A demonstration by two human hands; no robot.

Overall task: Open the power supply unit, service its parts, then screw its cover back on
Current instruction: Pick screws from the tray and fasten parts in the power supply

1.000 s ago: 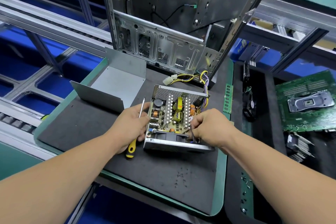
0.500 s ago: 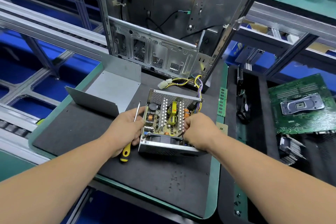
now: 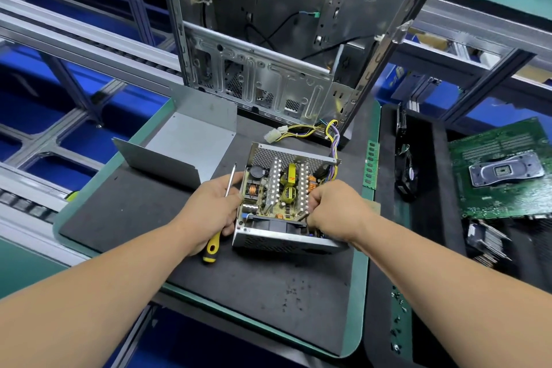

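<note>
Hands on power supply unit (coverless)

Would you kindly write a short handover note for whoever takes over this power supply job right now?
Left hand: holds the yellow-and-black screwdriver and steadies the left side of the power supply unit.
Right hand: fingers curled into the unit's right front corner, over the circuit board; what they grip is hidden.
Things: the unit sits open on the black mat, its wire bundle trailing toward the computer case. The cover lies on the mat to the unit's left.
Done: cover off.
Left: finish servicing the inside, refit the cover, drive its screws. Small loose screws lie on the mat nearer you.
</note>
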